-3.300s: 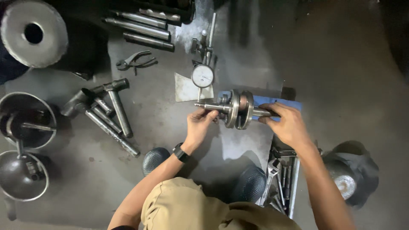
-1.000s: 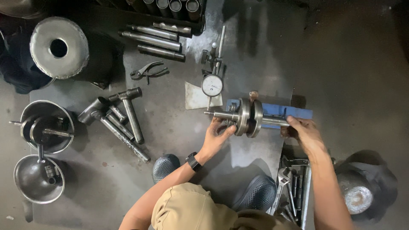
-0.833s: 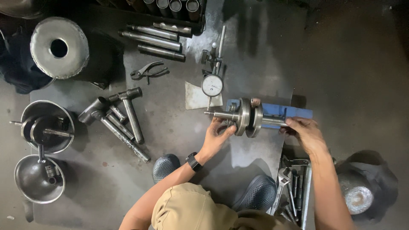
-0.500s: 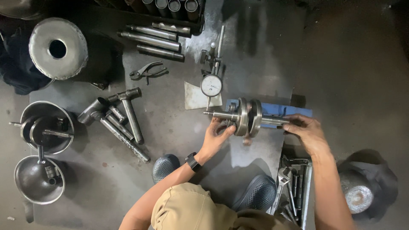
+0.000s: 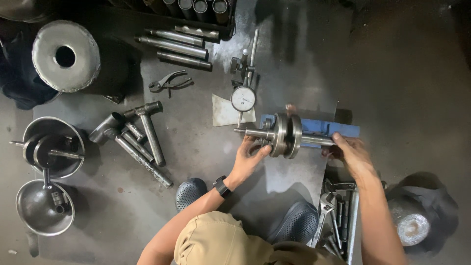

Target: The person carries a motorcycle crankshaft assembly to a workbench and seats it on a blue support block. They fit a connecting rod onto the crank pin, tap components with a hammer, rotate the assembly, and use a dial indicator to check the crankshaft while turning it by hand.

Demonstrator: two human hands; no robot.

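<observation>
A steel crankshaft (image 5: 287, 136) with two round webs lies across a blue stand (image 5: 343, 128) on the grey floor. My left hand (image 5: 250, 158) grips its left shaft end close to the webs. The right shaft end is held by my right hand (image 5: 351, 152). A dial gauge (image 5: 243, 98) on a stand sits just behind the left shaft, its stem pointing down at it. A pale paper sheet (image 5: 222, 112) lies beside the gauge.
Pliers (image 5: 169, 82) and steel rods (image 5: 179, 45) lie at the back. Sockets and bars (image 5: 137, 136) sit left, near metal bowls (image 5: 49, 147) and a round drum (image 5: 66, 55). Wrenches (image 5: 336, 216) lie right of my shoes (image 5: 191, 192).
The view shifted slightly. My right hand slid a little left along the right shaft end; the crankshaft stays on the blue stand with both hands on it.
</observation>
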